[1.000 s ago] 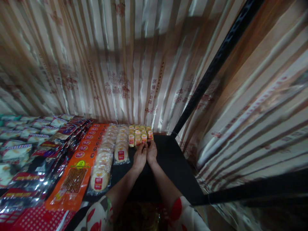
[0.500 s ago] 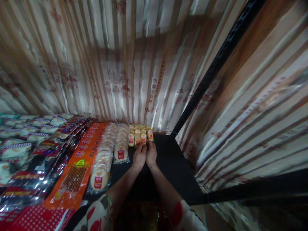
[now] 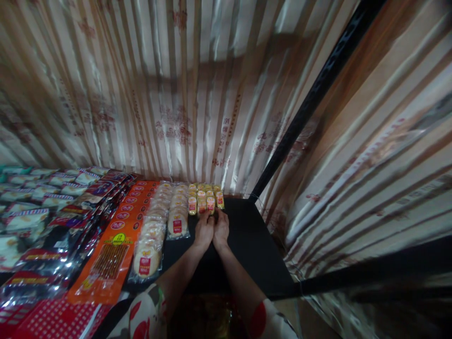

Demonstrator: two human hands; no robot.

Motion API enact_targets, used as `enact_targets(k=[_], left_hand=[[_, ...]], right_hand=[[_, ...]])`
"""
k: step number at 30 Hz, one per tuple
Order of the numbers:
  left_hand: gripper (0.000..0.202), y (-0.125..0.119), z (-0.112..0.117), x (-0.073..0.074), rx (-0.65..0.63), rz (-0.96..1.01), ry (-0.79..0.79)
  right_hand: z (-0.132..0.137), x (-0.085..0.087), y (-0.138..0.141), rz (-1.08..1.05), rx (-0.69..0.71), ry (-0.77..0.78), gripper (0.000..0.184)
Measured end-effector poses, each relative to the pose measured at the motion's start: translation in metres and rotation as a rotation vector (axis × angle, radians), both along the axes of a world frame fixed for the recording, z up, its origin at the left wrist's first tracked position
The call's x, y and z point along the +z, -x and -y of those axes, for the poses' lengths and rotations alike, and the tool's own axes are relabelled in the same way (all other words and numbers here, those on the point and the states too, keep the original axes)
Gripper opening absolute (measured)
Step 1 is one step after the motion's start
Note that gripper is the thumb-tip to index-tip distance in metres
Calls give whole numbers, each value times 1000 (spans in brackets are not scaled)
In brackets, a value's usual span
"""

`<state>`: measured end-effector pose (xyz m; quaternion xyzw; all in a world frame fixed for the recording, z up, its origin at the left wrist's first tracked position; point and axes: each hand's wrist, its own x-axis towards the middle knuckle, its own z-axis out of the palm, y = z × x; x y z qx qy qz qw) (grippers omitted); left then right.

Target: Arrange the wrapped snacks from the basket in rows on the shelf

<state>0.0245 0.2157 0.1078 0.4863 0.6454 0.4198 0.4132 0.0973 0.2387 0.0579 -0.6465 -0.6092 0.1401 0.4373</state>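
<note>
- Packets (image 3: 202, 201), small and gold, sit in rows toward the back of the black shelf (image 3: 254, 240), right of the crackers (image 3: 177, 225); their layout looks the same as a second ago.
- My left hand (image 3: 204, 231) is at the near end of the front packets, fingers bent and close together.
- My right hand (image 3: 221, 229), just beside it, sits slightly lower than before, baring more of the rightmost packet.
- Whether my fingertips pinch one, I cannot tell.
</note>
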Motion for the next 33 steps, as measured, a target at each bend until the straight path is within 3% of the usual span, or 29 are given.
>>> enact_targets(k=[16,26,33], left_hand=[[28,-4,42,-12,21,-163,34],[25,-1,87,-7,1,-221,-15],[20,1,116,-13,-26,-177,-31]], right_hand=[[56,5,0,23,56,44,35],[100,7,-1,-5,80,52,34],[134,15,-1,-48,96,61,30]])
